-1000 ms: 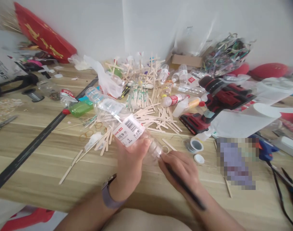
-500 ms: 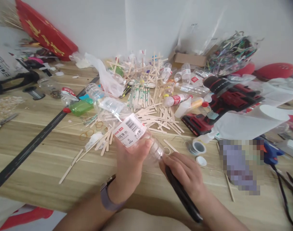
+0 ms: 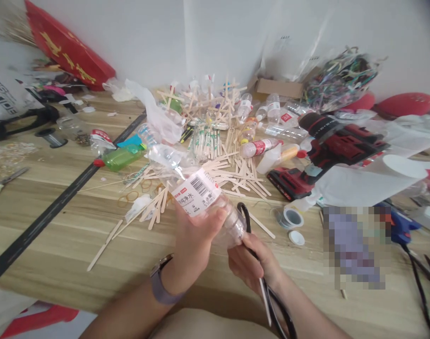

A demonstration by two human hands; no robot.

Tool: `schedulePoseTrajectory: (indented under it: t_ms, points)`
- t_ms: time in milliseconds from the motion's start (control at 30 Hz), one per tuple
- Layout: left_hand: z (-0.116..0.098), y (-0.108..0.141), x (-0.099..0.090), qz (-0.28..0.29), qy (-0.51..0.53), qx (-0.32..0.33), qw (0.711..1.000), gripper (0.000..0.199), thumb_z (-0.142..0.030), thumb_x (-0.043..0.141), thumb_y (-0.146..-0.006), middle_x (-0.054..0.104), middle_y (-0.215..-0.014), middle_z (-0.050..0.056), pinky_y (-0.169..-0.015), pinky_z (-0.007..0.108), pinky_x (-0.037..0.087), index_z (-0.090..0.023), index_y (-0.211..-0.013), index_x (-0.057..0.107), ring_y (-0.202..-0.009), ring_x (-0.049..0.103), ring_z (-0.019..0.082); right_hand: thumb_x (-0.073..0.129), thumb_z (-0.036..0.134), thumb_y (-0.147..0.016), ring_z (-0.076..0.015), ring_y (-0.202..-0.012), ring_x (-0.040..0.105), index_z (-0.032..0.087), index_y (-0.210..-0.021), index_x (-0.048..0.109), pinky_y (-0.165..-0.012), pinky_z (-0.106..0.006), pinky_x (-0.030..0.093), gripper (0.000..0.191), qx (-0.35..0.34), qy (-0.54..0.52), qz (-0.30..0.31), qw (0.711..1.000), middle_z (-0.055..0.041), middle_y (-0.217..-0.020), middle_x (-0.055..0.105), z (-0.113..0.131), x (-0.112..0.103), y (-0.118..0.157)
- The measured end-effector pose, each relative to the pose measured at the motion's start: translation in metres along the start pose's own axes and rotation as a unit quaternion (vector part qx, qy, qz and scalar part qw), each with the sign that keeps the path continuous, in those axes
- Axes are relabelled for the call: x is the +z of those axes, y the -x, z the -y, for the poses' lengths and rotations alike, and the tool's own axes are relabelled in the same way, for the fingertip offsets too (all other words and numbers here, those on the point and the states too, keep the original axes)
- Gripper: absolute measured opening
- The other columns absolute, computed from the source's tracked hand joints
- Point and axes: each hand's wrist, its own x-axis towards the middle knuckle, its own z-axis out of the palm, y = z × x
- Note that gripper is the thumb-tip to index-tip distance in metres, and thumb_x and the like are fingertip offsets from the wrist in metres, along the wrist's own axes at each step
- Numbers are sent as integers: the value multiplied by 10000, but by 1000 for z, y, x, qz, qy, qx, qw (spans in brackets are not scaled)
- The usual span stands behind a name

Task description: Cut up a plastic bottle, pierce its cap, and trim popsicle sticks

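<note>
- My left hand (image 3: 198,245) is wrapped around the clear bottle (image 3: 197,192), thumb along its side; the bottle lies slantwise near the middle of the frame, its far end pointing up and left.
- My right hand (image 3: 259,261), just right of lower centre, is closed around a black-handled tool (image 3: 286,310); it looks like scissors, but my fingers cover too much to be sure.
- A thin pale strip (image 3: 265,301) runs down from under my right fingers; I cannot tell whether it belongs to the tool.
- My right fingertips meet the bottle's near end and seem to touch it.
- The step in hand, as I judge it, is working at that near end with the right hand while the left steadies the bottle. I cannot see a cut or hole there.
- The next move, I judge, calls for a firm left hold that does not crush the thin plastic, and the right fingers clear of any edge.
- Past the bottle, wooden sticks (image 3: 248,181) lie scattered around the frame's centre; the red-and-black drill (image 3: 351,139) rests at the right.
</note>
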Motion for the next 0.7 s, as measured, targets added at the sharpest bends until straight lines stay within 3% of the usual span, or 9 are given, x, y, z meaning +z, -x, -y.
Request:
schedulePoseTrajectory:
  t_ms: [100, 167, 233, 400, 533, 633, 700]
  points:
    - [3, -2, -2, -13, -13, 15, 1000, 551, -374, 819, -630, 686, -1004, 66, -839, 404, 541, -229, -1066, 517, -996, 663, 273, 338, 421, -1022, -91, -318, 364, 212, -536, 394, -359, -211, 330, 532, -49, 98, -54, 992, 34, -378, 401, 2, -9, 2]
    - [6, -2, -4, -27, -15, 14, 999, 576, -348, 815, -645, 680, -1009, 53, -841, 403, 538, -243, -1105, 484, -988, 662, 255, 504, 282, -969, -117, -465, 505, 188, -691, 558, -469, -230, 385, 298, -122, 206, -96, 966, -7, -535, 574, 5, -20, 4]
    - [9, -2, -4, -33, -15, 1, 999, 592, -338, 806, -663, 671, -1020, 44, -843, 400, 534, -247, -1132, 457, -963, 660, 232, 596, 195, -901, -147, -578, 564, 192, -839, 643, -540, -259, 402, 77, -197, 294, -111, 929, -29, -657, 644, 5, -30, 7]
    - [11, -4, 0, -38, 6, -46, 998, 521, -309, 785, -667, 651, -948, 17, -770, 353, 527, -231, -1076, 473, -850, 647, 187, 590, 129, -887, -164, -653, 597, 198, -988, 656, -563, -269, 414, 139, -273, 384, -110, 875, -44, -756, 675, -3, -37, 11]
    - [11, -9, 3, -31, 27, -84, 996, 427, -304, 769, -678, 620, -859, 0, -662, 310, 513, -219, -992, 492, -729, 620, 155, 579, 145, -892, -134, -557, 549, 194, -887, 629, -527, -244, 406, 70, -230, 369, -139, 890, -12, -657, 620, -4, -26, 10]
    - [11, -9, 4, -24, 40, -89, 995, 419, -317, 768, -681, 619, -856, 3, -670, 313, 524, -218, -988, 500, -755, 627, 163, 538, 196, -934, -110, -497, 519, 191, -707, 539, -490, -217, 396, 227, -157, 319, -165, 920, 7, -572, 567, 3, -16, 8]
    - [11, -8, 4, -16, 46, -77, 996, 419, -311, 773, -679, 629, -859, 1, -686, 316, 531, -221, -992, 509, -775, 634, 168, 496, 268, -970, -91, -432, 474, 194, -679, 478, -437, -197, 366, 301, -74, 214, -154, 962, 24, -506, 537, 8, -11, 6]
